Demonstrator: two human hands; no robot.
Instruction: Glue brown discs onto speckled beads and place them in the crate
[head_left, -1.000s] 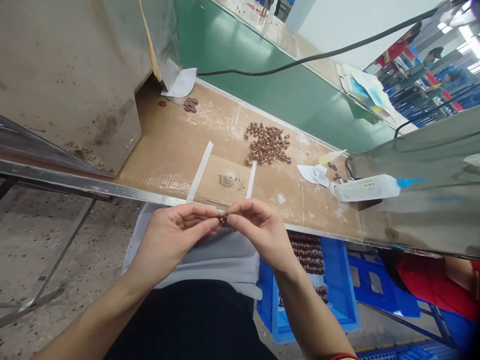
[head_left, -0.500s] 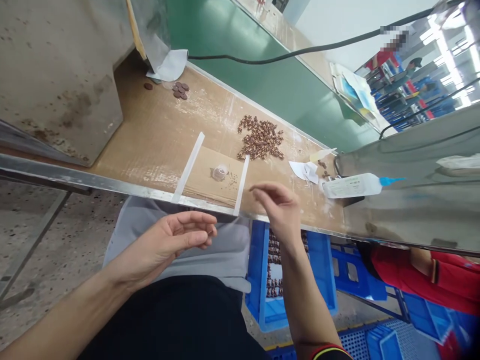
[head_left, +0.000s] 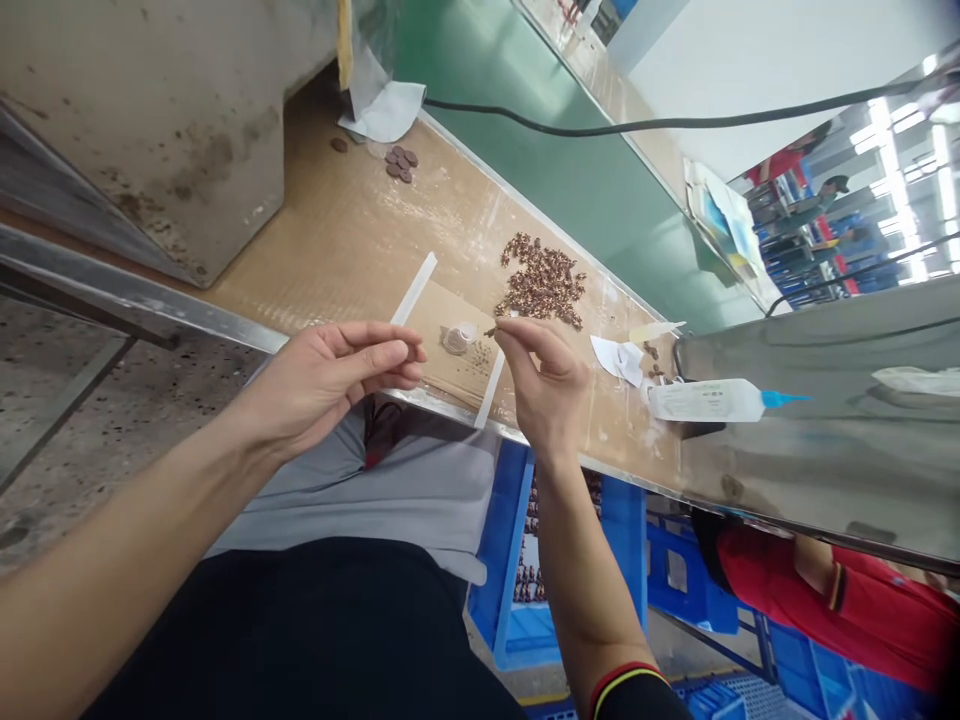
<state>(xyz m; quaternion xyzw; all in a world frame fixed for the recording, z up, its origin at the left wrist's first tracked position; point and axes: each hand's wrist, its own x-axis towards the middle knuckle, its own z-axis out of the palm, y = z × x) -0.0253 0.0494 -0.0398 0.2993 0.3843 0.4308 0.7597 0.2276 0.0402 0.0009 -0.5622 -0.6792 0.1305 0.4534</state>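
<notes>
My left hand is held in front of the bench edge, fingers bent and the thumb pressed against them. Whatever it may hold is hidden or too small to make out. Over the cardboard pad, my right hand pinches a tiny dark piece between thumb and forefinger; its kind is unclear. Between the hands, a small clear round dish sits on the cardboard pad, with tiny specks scattered beside it. Behind the right hand lies a heap of small shiny copper-brown parts.
White tape strips flank the pad. A squeeze bottle with a blue tip lies at right near scraps of paper. Brown discs lie further left. A blue crate stands below the bench. A person in red is at right.
My right hand has moved up and left over the pad, and a tiny dark piece now shows at its fingertips. My left hand has risen toward the bench edge. The camera view has shifted.
</notes>
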